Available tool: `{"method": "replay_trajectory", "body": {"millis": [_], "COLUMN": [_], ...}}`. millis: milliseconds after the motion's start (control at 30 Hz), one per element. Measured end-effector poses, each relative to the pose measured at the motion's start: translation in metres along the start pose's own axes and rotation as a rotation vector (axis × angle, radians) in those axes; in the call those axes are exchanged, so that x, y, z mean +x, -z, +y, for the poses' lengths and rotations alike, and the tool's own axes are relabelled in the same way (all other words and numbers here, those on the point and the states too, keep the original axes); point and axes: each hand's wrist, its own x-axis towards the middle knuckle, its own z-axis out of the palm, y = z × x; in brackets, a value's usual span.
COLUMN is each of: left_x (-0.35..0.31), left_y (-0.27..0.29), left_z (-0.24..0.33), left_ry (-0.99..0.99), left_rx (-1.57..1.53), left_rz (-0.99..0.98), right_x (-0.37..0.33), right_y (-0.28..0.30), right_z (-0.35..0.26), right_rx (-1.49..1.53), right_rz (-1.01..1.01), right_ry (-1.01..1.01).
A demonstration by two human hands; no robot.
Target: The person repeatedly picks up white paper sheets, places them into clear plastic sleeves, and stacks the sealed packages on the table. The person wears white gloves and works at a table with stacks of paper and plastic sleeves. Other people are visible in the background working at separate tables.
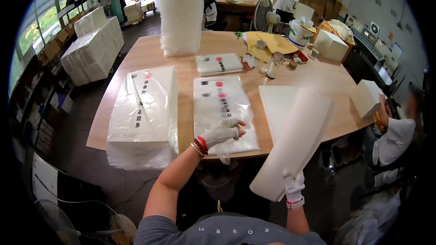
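Observation:
My left hand, in a white fingerless-tip glove, is over the near part of a stack of clear plastic bags with printed marks. Its bare fingertips are apart, and I see nothing held in them. My right hand, also gloved, grips the near end of a curved sheaf of white paper, slanting up to the right and slightly blurred. Partly behind the sheaf, a flat white paper stack lies on the table. To the left sits a tall paper stack wrapped in plastic.
On the wooden table stand a tall bubble-wrap roll, a smaller bag stack, a spare glove, a glass jar and yellow envelopes. A seated person handles a white block at right.

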Motion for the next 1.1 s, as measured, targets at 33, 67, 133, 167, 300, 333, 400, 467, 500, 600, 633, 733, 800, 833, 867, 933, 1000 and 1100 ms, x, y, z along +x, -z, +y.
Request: {"method": "replay_trajectory", "body": {"millis": [33, 67, 133, 167, 300, 333, 400, 467, 500, 600, 633, 733, 800, 833, 867, 933, 1000, 1100], "left_x": [0.006, 0.015, 0.033, 0.046, 0.081, 0.085, 0.087, 0.064, 0.048, 0.026, 0.013, 0.022, 0.038, 0.025, 0.026, 0.043, 0.048, 0.045], "left_y": [-0.004, -0.005, -0.005, -0.001, 0.022, 0.028, 0.030, 0.029, 0.019, -0.050, -0.089, -0.133, -0.111, -0.085, -0.074, -0.063, -0.076, -0.042], "left_z": [-0.006, -0.010, -0.019, -0.029, -0.071, -0.070, -0.071, -0.041, -0.022, -0.029, -0.011, -0.006, -0.052, -0.041, -0.061, -0.110, -0.138, -0.166], "left_ry": [-0.092, -0.100, -0.108, -0.146, -0.034, -0.035, -0.011, 0.036, 0.029, -0.459, -0.560, -0.500, -0.416, -0.279, -0.296, -0.334, -0.306, -0.688], "left_rx": [-0.260, -0.368, -0.583, -0.752, -0.825, -0.806, -0.625, -0.286, -0.283, 0.033, 0.237, 0.504, 0.324, 0.572, 0.617, 0.710, 0.892, 1.342], "left_rz": [-0.202, -0.187, -0.156, -0.117, 0.007, 0.020, 0.059, 0.137, 0.143, 0.138, 0.098, 0.274, 0.407, 0.332, 0.375, 0.462, 0.545, 0.710], "right_x": [-0.002, -0.004, -0.007, -0.003, 0.009, 0.008, 0.012, 0.019, 0.020, 0.034, 0.041, 0.059, 0.079, 0.083, 0.084, 0.093, 0.116, 0.152], "right_y": [0.003, 0.005, 0.008, 0.007, -0.010, -0.018, -0.022, -0.015, -0.016, -0.035, -0.040, -0.053, -0.090, -0.087, -0.095, -0.115, -0.132, -0.147], "right_z": [-0.007, -0.014, -0.031, -0.040, -0.023, -0.015, -0.012, -0.005, -0.007, -0.005, 0.004, 0.066, 0.024, 0.042, 0.064, 0.106, 0.132, 0.136], "right_rx": [-0.041, -0.083, -0.205, -0.274, -0.683, -0.829, -0.928, -1.021, -0.986, -1.044, -1.054, -0.898, -0.858, -0.960, -0.921, -0.821, -0.941, -1.159], "right_rz": [0.021, 0.041, 0.001, -0.067, -0.313, -0.355, -0.621, -0.820, -0.744, -0.584, -0.630, -0.512, -0.446, -0.397, -0.276, -0.029, -0.173, -0.395], "right_ry": [0.040, 0.081, 0.092, 0.068, 0.356, 0.313, 0.216, 0.164, 0.092, 0.074, 0.153, 0.128, -0.116, -0.289, -0.140, 0.155, -0.035, -0.331]}}
